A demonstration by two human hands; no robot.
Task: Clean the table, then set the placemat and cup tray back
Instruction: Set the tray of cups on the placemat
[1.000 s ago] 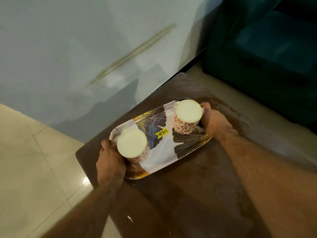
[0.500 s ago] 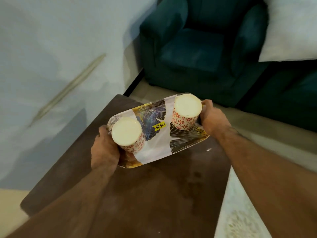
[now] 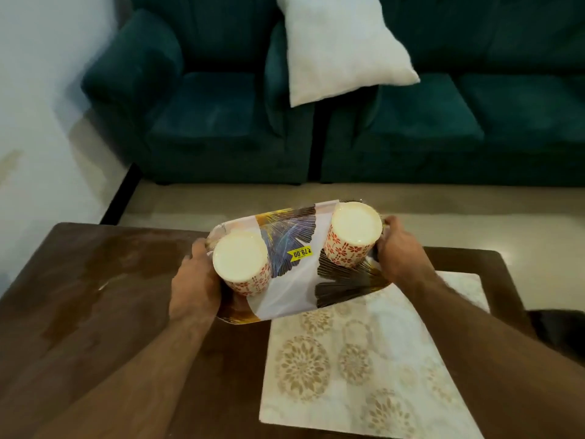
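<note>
I hold a patterned cup tray [image 3: 294, 280] with a yellow price sticker above the dark wooden table [image 3: 95, 312]. My left hand [image 3: 196, 289] grips its left end and my right hand [image 3: 399, 251] grips its right end. Two cups with red flower print stand upside down on it: one [image 3: 242, 264] by my left hand, one [image 3: 353, 236] by my right hand. A white placemat [image 3: 357, 359] with gold medallions lies on the table's right part, and the tray's near right edge hangs over its far corner. Wet streaks shine on the table's left side.
A teal armchair [image 3: 205, 112] and a teal sofa [image 3: 459, 122] stand beyond the table across a strip of pale floor. A white cushion [image 3: 342, 49] leans between them. A white wall [image 3: 47, 90] runs along the left.
The view has swung right from the wall to the seats. Both hands have carried the tray rightward over the table, and the placemat has come into view under its near edge.
</note>
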